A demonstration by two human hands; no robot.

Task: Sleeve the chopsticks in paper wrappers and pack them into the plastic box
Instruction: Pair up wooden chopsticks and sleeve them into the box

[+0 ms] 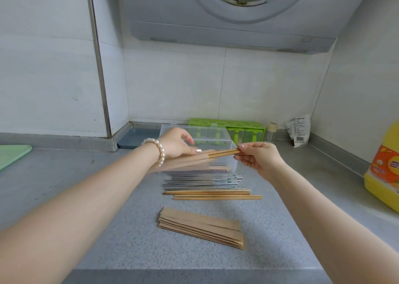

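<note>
Head: chopsticks (224,153) between both hands' fingers (241,148)

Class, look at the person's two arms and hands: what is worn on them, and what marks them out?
Both forearms are bare, with no sleeves in view. The left hand has a bracelet of white pearl-like beads at the wrist. The right hand wears no jewellery that shows. The fingernails look polished, pale and glossy.

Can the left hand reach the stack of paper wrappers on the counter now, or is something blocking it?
Probably yes, but not freely. The paper wrappers lie uncovered on the counter, nearer than the left hand. That hand, though, is holding a blurred wrapper around the wooden chopsticks that the right hand pinches.
</note>
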